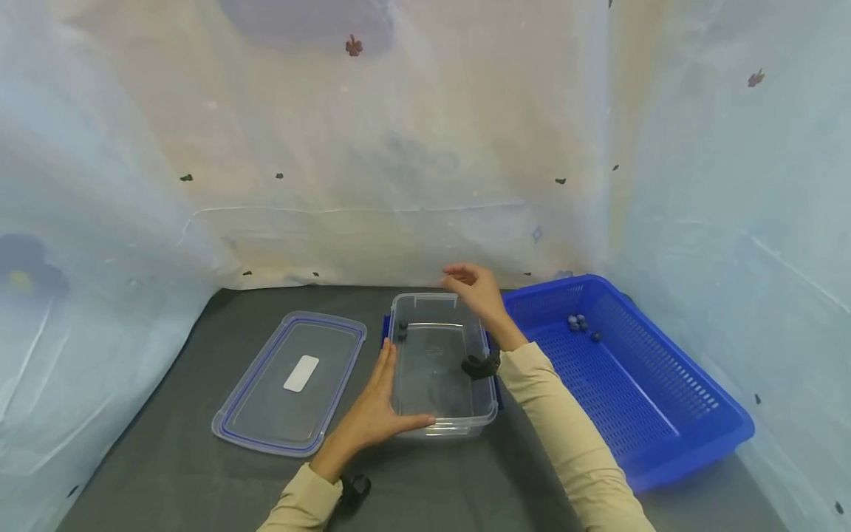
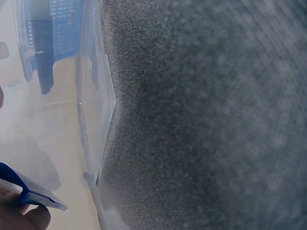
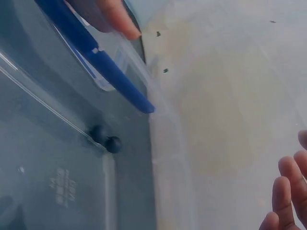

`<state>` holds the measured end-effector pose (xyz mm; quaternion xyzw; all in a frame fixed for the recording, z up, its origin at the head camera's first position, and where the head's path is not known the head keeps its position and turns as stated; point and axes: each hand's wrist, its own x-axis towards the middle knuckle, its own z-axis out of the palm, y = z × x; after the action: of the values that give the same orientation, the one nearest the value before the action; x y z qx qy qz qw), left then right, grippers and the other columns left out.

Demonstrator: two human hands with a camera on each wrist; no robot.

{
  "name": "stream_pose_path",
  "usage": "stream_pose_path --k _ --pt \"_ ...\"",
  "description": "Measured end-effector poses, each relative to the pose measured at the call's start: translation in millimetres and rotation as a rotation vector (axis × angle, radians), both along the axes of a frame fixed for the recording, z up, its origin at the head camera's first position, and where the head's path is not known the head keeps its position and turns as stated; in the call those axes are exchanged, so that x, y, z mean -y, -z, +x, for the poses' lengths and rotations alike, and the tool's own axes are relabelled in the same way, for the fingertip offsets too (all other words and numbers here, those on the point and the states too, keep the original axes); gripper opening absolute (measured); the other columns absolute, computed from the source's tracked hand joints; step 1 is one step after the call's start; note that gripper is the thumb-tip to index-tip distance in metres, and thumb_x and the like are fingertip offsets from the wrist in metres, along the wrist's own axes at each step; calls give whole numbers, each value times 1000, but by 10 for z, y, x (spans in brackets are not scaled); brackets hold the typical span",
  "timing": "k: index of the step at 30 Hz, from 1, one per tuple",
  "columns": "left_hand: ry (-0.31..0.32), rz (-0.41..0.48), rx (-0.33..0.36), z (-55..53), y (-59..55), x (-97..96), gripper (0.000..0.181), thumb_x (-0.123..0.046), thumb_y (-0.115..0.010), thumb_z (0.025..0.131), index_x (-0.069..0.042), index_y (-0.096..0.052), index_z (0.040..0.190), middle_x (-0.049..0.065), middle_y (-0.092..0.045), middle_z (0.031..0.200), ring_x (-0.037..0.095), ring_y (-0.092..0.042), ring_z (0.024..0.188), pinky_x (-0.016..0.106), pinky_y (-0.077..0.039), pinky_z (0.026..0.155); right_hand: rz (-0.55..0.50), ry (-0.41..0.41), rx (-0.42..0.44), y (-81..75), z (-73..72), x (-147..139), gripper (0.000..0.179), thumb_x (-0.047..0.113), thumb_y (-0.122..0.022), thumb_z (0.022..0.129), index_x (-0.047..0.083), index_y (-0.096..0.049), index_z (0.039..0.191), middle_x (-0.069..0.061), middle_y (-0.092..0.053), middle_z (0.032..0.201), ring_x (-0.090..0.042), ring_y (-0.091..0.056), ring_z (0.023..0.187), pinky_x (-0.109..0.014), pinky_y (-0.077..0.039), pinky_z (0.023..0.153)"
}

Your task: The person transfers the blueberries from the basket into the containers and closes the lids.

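Observation:
A clear plastic container (image 1: 432, 391) with blue side latches (image 3: 117, 79) stands uncovered on the dark cloth. Inside it, near the far left, lie small dark-blue round balls (image 1: 402, 330) resembling blueberries; the right wrist view shows two (image 3: 113, 144). My left hand (image 1: 368, 417) holds the container's near-left corner, thumb on the front rim and fingers along the left side. Its fingertips (image 2: 41, 217) appear beside a latch in the left wrist view. Above the far right rim hovers my right hand (image 1: 482, 295), fingers loosely bent, with nothing visible in it.
To the right sits a blue perforated basket (image 1: 665, 362), several similar balls (image 1: 577, 323) at its far end. A clear lid (image 1: 266, 414) with a blue seal and white label lies left of the container. Plastic sheeting (image 1: 399, 148) hangs behind and at both sides.

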<state>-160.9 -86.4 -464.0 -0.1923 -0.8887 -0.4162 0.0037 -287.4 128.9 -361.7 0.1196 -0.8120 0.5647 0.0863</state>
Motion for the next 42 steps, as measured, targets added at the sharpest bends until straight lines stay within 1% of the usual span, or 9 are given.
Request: stream_pose_path --k 4,9,14,17,23,28,32,37,42 --pt "-4 11 -3 17 -11 -20 135 -67 -79 65 -8 2 156 6 9 162 33 -4 144 58 -24 108 12 -8 -63 -68 22 -116 27 15 -71 90 0 -69 112 -13 -69 102 -26 -65 95 -35 -51 77" --pt "-11 10 21 46 -4 -27 136 -68 -78 64 -13 5 156 4 10 162 31 -3 144 58 -22 109 81 8 -153 -141 88 -272 24 12 -70 90 0 -69 110 -14 -69 102 -27 -64 95 -40 -51 83" --pt "-9 9 33 62 7 -28 136 -69 -78 63 -16 6 156 3 11 162 29 -2 144 58 -20 109 169 50 -191 -227 164 -440 25 14 -70 90 2 -69 112 -13 -68 107 -27 -62 95 -42 -52 79" --pt "-15 6 39 62 6 -29 136 -70 -77 63 -16 6 156 1 11 162 28 -1 144 58 -19 110 212 64 -213 -267 195 -542 26 17 -69 91 4 -68 114 -12 -67 111 -26 -61 97 -43 -50 80" --pt "-17 16 41 71 12 -32 137 -70 -77 63 -13 4 156 1 11 162 28 -1 144 57 -19 110 306 94 -312 -295 213 -751 27 17 -70 91 3 -68 114 -13 -67 112 -31 -60 99 -52 -47 86" --pt "-19 21 31 63 34 -24 136 -69 -78 63 -13 3 156 0 11 162 28 -2 144 57 -20 110 401 106 -428 -285 194 -899 27 10 -71 88 0 -68 112 -16 -68 109 -35 -60 96 -49 -49 82" --pt "-20 23 28 55 44 -15 136 -69 -78 63 -16 5 156 1 10 162 28 -2 144 57 -20 110 491 145 -498 -253 187 -1009 26 9 -72 85 0 -68 109 -17 -68 106 -35 -60 93 -49 -48 80" --pt "-20 26 28 59 50 -13 136 -70 -77 63 -16 5 156 3 10 162 29 -2 144 58 -21 109 578 197 -510 -216 197 -1152 26 10 -72 84 -1 -69 108 -19 -67 104 -38 -60 93 -52 -47 78" --pt "-17 40 30 59 44 -18 136 -69 -78 63 -15 5 156 2 10 162 28 -1 144 57 -20 110 638 253 -460 -172 190 -1321 27 12 -72 84 2 -69 109 -18 -67 107 -39 -57 99 -58 -41 80"
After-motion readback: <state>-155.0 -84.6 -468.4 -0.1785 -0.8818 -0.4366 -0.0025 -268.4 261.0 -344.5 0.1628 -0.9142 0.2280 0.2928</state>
